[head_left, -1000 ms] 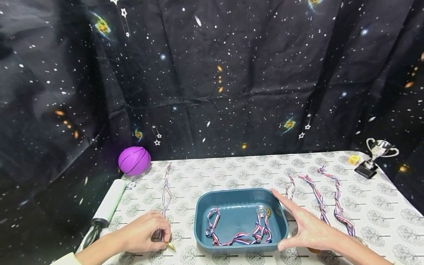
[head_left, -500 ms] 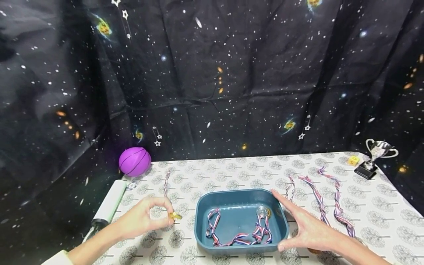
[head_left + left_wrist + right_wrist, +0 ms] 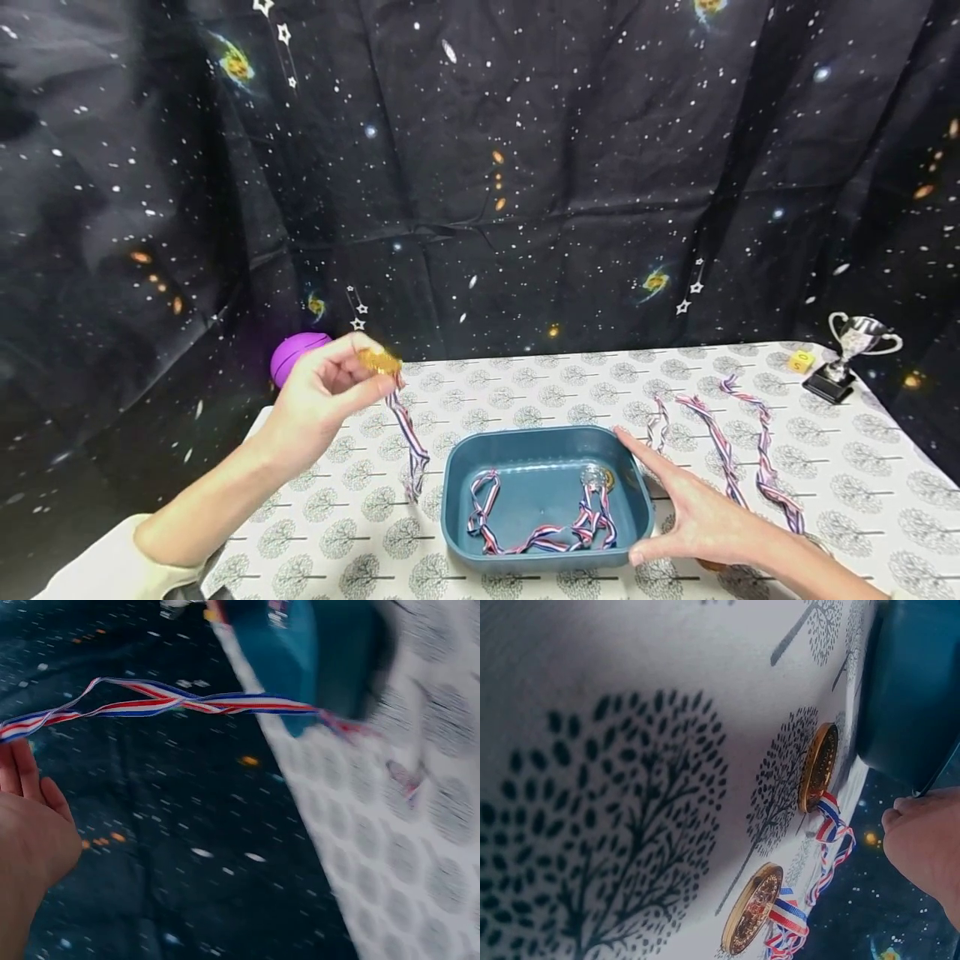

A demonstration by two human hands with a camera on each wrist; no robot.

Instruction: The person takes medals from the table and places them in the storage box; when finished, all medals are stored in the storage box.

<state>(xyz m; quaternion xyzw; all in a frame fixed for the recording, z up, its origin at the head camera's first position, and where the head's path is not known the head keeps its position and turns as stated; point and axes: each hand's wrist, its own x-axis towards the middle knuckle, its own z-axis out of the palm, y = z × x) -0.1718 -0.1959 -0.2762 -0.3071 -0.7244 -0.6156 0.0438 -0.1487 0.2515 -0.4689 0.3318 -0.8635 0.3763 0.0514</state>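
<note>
From my feed, left hand (image 3: 318, 400) is up above the surface (image 3: 525, 392), pinching a gold medal (image 3: 378, 361). Its striped ribbon (image 3: 408, 442) hangs long axis down, slanting right, its end by the teal tray (image 3: 453, 500). Right hand (image 3: 693, 512) lies flat, fingers straight, against the tray's right side. 2 more medals (image 3: 817, 769) lie beside it.

No words, brands or numbers can be read. The yellow cube (image 3: 800, 362) just left of the trophy (image 3: 852, 357) bears a dark mark, too small to read.
</note>
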